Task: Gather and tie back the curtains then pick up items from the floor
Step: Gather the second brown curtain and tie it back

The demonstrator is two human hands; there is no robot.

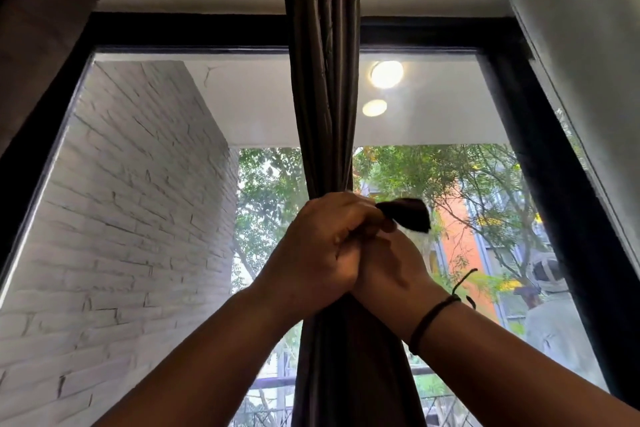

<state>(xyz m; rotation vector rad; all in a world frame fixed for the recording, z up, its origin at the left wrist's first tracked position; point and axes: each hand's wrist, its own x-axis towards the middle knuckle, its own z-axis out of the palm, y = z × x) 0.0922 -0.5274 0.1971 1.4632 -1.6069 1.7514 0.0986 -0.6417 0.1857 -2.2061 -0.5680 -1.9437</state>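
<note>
A dark brown curtain (322,80) hangs bunched into a narrow column in the middle of the window. Both hands meet on it at mid height. My left hand (318,246) is curled over the bunch and pinches a dark tie-back strip (407,213), whose loose end sticks out to the right. My right hand (391,274), with a black cord bracelet on the wrist, wraps the curtain from the right, just under the left hand. The tie's path around the cloth is hidden by the hands.
A black window frame (540,136) surrounds the glass. Another dark curtain (45,11) hangs at the upper left and a pale curtain (581,46) at the right. Outside are a white brick wall (131,201), trees and buildings. The floor is out of view.
</note>
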